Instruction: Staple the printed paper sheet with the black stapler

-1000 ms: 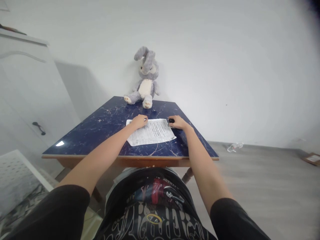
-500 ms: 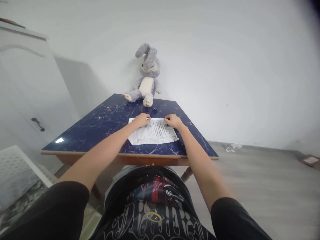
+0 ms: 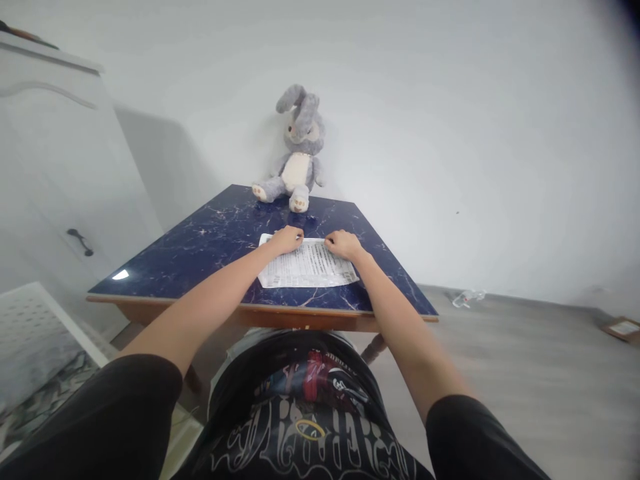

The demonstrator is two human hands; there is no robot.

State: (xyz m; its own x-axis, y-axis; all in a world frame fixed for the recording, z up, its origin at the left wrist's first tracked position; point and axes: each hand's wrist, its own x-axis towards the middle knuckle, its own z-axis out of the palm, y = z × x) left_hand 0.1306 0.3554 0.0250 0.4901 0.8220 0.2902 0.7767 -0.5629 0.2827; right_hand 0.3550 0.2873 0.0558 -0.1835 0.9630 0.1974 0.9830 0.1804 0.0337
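Note:
A flat white packet [image 3: 307, 265] covered in dark printed text lies on the blue marble-patterned table [image 3: 200, 240], near its front edge. Its near strip looks shiny and wrinkled, like plastic film. My left hand [image 3: 289, 240] is closed on the packet's far edge, left of the middle, with the fingertips curled in. On the same edge, a little to the right, my right hand [image 3: 344, 244] pinches the packet as well. A short stretch of the far edge shows between the two hands. The fingertips are partly hidden behind the knuckles.
A grey plush rabbit [image 3: 301, 153] sits at the back of the table against the white wall. A white cabinet [image 3: 45, 153] stands at the left, above a white perforated frame [image 3: 50, 320]. Clear plastic [image 3: 469, 298] and a brown box [image 3: 621, 329] lie on the floor at right.
My right hand has shifted slightly left along the far edge, closer to my left hand. The whole view has moved a little; both hands keep hold of the packet.

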